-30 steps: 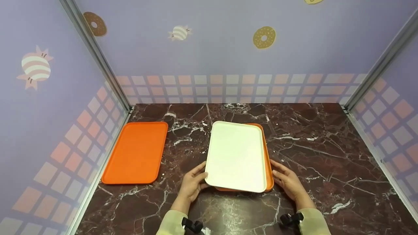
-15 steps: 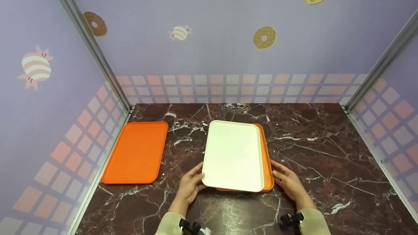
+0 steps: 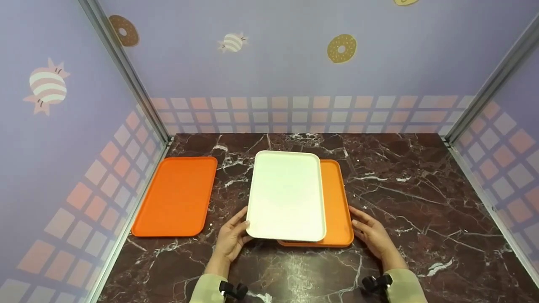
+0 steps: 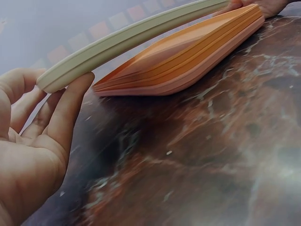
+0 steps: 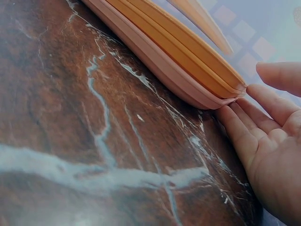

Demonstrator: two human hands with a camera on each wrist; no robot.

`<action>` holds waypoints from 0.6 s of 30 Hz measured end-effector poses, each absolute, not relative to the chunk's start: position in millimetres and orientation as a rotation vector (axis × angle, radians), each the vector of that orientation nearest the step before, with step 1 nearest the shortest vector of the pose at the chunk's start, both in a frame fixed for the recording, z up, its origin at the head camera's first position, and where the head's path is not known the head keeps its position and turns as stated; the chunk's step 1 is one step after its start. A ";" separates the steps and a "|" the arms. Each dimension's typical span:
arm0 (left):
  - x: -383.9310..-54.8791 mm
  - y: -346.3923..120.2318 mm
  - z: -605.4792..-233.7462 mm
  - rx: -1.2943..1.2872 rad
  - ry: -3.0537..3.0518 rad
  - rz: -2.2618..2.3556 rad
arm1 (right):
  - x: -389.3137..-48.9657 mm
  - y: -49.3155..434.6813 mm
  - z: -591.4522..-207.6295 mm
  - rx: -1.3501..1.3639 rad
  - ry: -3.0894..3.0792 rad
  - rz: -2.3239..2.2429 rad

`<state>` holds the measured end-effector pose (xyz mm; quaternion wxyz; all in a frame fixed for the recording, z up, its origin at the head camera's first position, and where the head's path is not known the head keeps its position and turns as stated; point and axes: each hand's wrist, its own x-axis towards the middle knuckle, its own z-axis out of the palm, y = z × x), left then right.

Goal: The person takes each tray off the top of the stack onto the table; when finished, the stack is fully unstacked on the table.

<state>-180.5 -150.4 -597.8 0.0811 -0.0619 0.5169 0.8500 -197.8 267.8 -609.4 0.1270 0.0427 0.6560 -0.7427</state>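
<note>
My left hand [image 3: 230, 239] pinches a white tray [image 3: 286, 195] at its near left side, thumb above and fingers beneath. In the left wrist view the white tray [image 4: 127, 42] is raised at this end, with a gap over the stack below. That stack has an orange tray [image 3: 337, 202] on top; the right wrist view shows orange rims [image 5: 188, 44] above a pinkish tray [image 5: 164, 75] at the bottom. My right hand [image 3: 373, 235] touches the stack's right side with extended fingertips, its thumb apart from the rim. The white tray hides most of the orange top.
Another orange tray [image 3: 177, 195] lies flat at the left, near the left wall [image 3: 80, 168]. Everything stands on a dark red marbled table [image 3: 404, 189]. A back wall [image 3: 269, 75] with printed sweets and squares closes off the far side.
The left hand has drawn the white tray leftward and raised it slightly, baring more of the orange tray under it. The right hand has stayed at the stack's side.
</note>
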 end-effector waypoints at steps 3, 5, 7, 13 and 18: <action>-179.9 -160.4 -596.1 -0.196 1.548 2.554 | -197.6 267.9 -609.4 0.124 1.910 -2.155; -179.4 -167.9 -594.8 -0.203 1.557 2.560 | -197.4 267.9 -609.2 0.124 1.909 -2.153; -179.3 -175.7 -594.4 -0.216 1.564 2.569 | -197.3 267.9 -608.8 0.120 1.901 -2.153; -178.4 -200.6 -592.6 -0.256 1.595 2.591 | -197.5 267.5 -608.0 0.113 1.900 -2.157; -175.6 -220.5 -591.3 -0.288 1.636 2.585 | -197.3 268.1 -608.1 0.136 1.920 -2.145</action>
